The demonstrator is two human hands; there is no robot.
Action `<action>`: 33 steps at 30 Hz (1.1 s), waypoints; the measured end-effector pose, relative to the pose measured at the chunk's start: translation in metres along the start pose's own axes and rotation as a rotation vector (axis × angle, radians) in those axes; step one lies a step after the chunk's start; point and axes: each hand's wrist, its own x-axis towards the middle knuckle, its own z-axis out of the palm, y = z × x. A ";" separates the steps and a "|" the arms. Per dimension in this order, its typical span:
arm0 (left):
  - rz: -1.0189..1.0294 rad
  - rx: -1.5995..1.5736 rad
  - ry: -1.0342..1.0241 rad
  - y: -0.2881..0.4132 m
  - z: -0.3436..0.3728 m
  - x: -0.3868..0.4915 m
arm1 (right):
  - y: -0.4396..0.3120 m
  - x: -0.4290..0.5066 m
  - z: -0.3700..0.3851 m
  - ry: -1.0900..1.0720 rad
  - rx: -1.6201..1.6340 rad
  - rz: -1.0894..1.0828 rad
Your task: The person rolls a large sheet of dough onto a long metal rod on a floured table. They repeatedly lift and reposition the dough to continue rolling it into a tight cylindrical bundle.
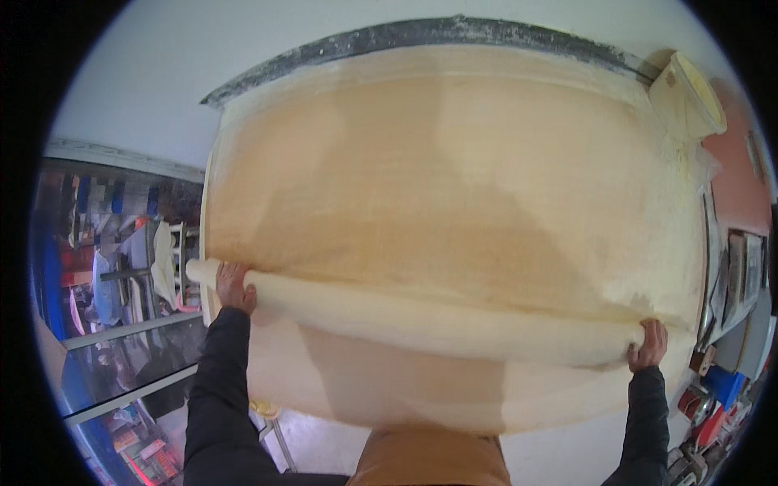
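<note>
A long pale cream roll (425,325), which looks like a dough sheet wound on a rolling pin, lies across the broad wooden board (395,140) before me. Near its left end, my left hand (234,287) rests over it, thumb on the near side. Towards the right end sits my right hand (648,345), its fingers curled over the roll. The narrow left tip of the roll sticks out past the board's edge. What lies inside the winding is hidden.
Pale powder, likely flour, dusts the board's right side below a tilted cream tub (684,100). A dark strip (425,33) lines the wall behind. Left stands a glass-paned frame (134,328) with cluttered goods beyond. Several items, including a blue box (723,386), crowd the right.
</note>
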 end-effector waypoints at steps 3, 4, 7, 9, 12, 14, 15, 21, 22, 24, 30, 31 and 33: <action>-0.162 -0.034 -0.193 -0.017 -0.001 0.007 | 0.043 -0.011 0.020 0.155 -0.205 -0.065; -0.228 -0.057 -0.210 -0.024 0.001 0.009 | 0.049 -0.014 0.023 0.135 -0.245 -0.019; -0.296 -0.050 -0.253 -0.035 0.005 0.005 | 0.050 -0.017 0.028 -0.056 0.013 0.379; -0.282 0.059 -0.226 -0.038 0.007 -0.006 | 0.041 -0.025 0.023 0.202 -0.160 0.142; -0.157 0.053 -0.164 -0.050 0.010 -0.017 | 0.049 -0.033 0.014 0.083 0.016 0.211; -0.104 -0.053 -0.186 -0.069 0.017 -0.011 | 0.073 -0.027 0.012 -0.052 0.010 0.245; -0.217 -0.116 -0.214 -0.078 0.022 -0.005 | 0.088 -0.016 0.013 -0.148 -0.012 0.316; 0.016 0.413 -0.232 -0.007 0.056 0.046 | 0.004 0.103 0.025 -0.417 -0.398 0.489; -0.085 -0.007 -0.062 0.043 0.055 0.049 | -0.059 0.123 0.027 -0.207 -0.291 0.250; 0.043 0.118 0.042 0.162 0.047 0.052 | -0.191 0.156 0.019 -0.466 0.303 0.577; -0.067 -0.177 0.060 0.329 0.008 0.064 | -0.371 0.197 -0.009 0.083 0.193 0.127; -0.108 -0.174 -0.068 0.318 0.005 0.066 | -0.356 0.195 -0.012 0.054 0.230 0.076; -0.111 -0.173 -0.140 0.281 0.004 0.072 | -0.309 0.189 -0.014 -0.026 0.203 0.154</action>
